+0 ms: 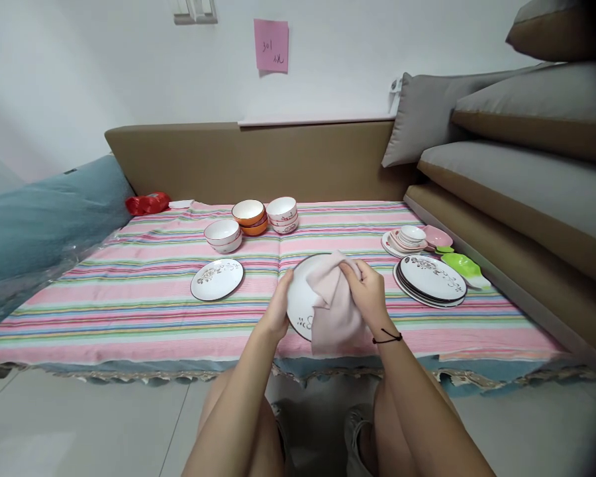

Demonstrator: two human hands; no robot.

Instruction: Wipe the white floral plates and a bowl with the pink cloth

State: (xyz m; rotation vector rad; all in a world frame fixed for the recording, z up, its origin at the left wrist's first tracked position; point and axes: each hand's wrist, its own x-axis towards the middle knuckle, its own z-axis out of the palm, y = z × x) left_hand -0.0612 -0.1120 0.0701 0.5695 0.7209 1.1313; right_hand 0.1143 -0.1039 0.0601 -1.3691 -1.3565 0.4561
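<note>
My left hand (278, 308) grips the left rim of a white plate (300, 301) with a dark floral pattern, holding it tilted above the striped cloth. My right hand (367, 291) is closed on a pale pink cloth (335, 308) pressed against the plate's face; the cloth hangs down over the plate's right half. A black band circles my right wrist.
A pink striped cloth (129, 311) covers the low surface. On it lie a single patterned plate (217, 279), stacked bowls (223, 234), orange bowls (249, 216), more white bowls (283, 214), a plate stack (431, 280), small saucers (408, 240), a green dish (467, 268). Cushions stand right.
</note>
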